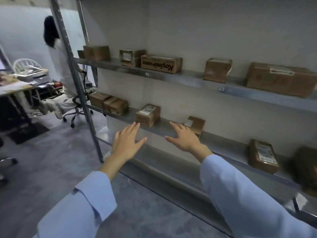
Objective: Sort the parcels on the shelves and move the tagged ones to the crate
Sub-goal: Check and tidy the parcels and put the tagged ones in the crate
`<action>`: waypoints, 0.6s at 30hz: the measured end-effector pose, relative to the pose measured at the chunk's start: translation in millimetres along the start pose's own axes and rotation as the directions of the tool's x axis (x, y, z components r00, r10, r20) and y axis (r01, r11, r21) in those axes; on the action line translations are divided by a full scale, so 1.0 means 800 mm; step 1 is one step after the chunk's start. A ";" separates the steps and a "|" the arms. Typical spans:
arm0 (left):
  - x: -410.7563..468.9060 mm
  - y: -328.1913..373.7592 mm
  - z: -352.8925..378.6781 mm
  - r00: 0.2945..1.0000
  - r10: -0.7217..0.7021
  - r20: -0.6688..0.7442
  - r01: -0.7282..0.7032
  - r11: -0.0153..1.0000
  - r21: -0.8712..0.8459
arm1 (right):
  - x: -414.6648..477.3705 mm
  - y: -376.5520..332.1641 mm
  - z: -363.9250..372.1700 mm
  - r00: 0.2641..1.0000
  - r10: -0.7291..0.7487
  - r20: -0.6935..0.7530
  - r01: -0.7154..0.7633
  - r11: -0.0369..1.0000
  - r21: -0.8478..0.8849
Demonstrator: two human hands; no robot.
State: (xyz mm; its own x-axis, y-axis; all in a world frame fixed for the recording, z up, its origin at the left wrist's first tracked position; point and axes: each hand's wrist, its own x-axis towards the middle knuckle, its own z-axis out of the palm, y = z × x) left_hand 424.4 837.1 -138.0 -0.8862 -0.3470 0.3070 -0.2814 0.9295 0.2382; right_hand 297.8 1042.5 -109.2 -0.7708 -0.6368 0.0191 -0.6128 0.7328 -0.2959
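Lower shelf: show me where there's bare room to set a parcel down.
Widest bare stretch of the lower shelf: between the torn-flap box and the long labelled parcel. A narrower gap lies between the small labelled box and the torn-flap box. Crowded at the left end, where a cluster of boxes huddles.

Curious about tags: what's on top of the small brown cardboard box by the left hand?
A white paper label covers much of the top of the small brown cardboard box; its print is unreadable. The cardboard beneath it is hidden.
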 end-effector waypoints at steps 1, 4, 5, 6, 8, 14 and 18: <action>0.008 -0.012 0.002 1.000 -0.008 -0.008 0.008 1.000 -0.002 | 0.019 -0.007 0.005 1.000 -0.014 0.003 0.014 1.000 0.006; 0.038 -0.051 0.009 0.998 -0.040 -0.055 0.040 0.999 -0.007 | 0.077 -0.026 0.020 0.998 -0.053 0.017 0.052 0.999 0.015; 0.050 -0.064 0.012 0.996 -0.055 -0.067 0.054 0.998 -0.009 | 0.097 -0.032 0.025 0.998 -0.067 0.020 0.067 0.998 0.012; 0.064 -0.077 0.015 0.995 -0.067 -0.074 0.067 0.998 -0.009 | 0.118 -0.037 0.031 0.997 -0.080 0.022 0.080 0.997 0.011; 0.095 -0.102 0.023 0.993 -0.088 -0.081 0.088 0.996 -0.002 | 0.163 -0.046 0.040 0.994 -0.109 0.018 0.109 0.994 0.016; 0.209 -0.179 0.042 0.990 -0.122 -0.070 0.122 0.992 -0.004 | 0.317 -0.071 0.054 0.986 -0.165 0.015 0.163 0.983 0.083; 0.282 -0.228 0.052 0.989 -0.135 -0.058 0.136 0.991 0.010 | 0.409 -0.091 0.066 0.984 -0.180 -0.001 0.179 0.978 0.109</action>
State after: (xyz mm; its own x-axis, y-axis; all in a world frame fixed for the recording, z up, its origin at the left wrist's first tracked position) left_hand 260.4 594.2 -150.4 -0.8171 -0.4760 0.3252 -0.4029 0.8750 0.2684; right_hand 99.6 768.4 -131.6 -0.6478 -0.7583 0.0730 -0.7182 0.5760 -0.3903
